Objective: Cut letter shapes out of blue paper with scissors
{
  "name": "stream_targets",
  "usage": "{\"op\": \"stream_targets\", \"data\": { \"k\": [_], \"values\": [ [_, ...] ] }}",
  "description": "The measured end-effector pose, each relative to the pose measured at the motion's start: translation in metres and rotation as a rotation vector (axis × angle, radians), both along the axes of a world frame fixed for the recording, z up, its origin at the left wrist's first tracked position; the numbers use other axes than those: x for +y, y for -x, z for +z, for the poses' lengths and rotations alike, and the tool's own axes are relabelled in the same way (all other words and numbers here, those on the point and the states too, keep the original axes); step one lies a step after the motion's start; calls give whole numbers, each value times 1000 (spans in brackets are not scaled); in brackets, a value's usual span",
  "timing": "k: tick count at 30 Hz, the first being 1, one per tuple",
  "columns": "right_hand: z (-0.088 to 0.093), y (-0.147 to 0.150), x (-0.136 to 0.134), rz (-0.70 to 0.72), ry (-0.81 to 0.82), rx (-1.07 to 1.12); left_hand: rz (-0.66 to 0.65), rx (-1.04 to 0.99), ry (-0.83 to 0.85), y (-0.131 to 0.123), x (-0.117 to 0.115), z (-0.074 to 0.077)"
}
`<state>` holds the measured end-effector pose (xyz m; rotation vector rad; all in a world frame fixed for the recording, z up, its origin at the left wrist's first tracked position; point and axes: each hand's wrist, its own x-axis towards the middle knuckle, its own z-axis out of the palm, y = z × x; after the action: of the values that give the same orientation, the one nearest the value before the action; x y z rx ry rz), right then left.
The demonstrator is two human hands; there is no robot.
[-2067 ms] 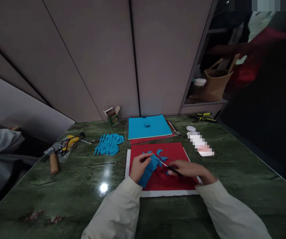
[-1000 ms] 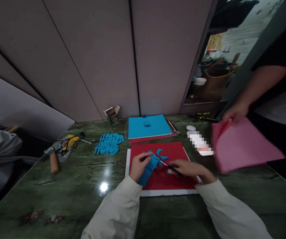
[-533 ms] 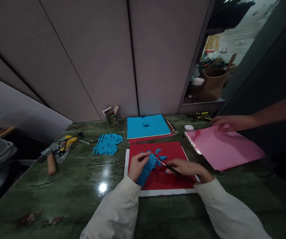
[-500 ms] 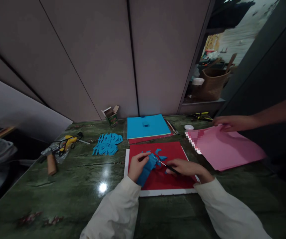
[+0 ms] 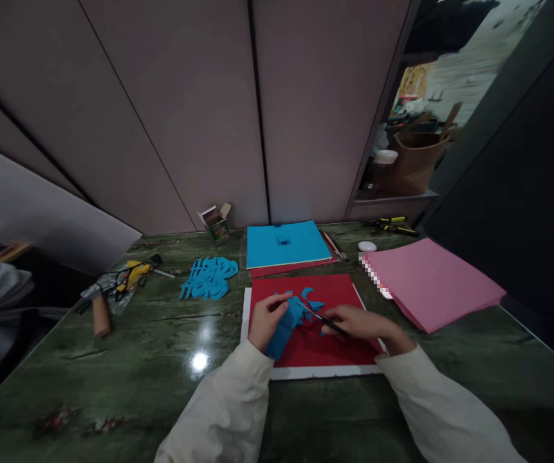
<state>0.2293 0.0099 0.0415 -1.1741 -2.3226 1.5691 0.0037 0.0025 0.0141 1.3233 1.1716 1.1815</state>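
Pink paper (image 5: 433, 283) now beside right hand (image 5: 358, 323)

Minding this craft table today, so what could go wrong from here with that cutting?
The tip of the black-handled craft knife in the right hand points toward the left hand, which grips the blue paper close by, so a slip could perhaps nick that hand. The red sheet lies directly under the work, so the tip might also score it.
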Motion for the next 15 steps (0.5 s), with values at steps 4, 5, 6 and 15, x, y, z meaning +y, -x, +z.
{"op": "stream_targets", "data": {
  "k": [4, 5, 6, 15],
  "values": [
    [-3, -1, 1, -12, 11, -4, 0, -9, 4, 1, 1, -1],
    [-4, -1, 1, -13, 9, -7, 0, -8, 3, 1, 1, -2],
    [-4, -1, 1, -17, 6, -7, 0, -7, 2, 1, 1, -2],
    [-2, -1, 1, -21, 20, -1, -1, -3, 11, 1, 0, -3]
  ]
}}
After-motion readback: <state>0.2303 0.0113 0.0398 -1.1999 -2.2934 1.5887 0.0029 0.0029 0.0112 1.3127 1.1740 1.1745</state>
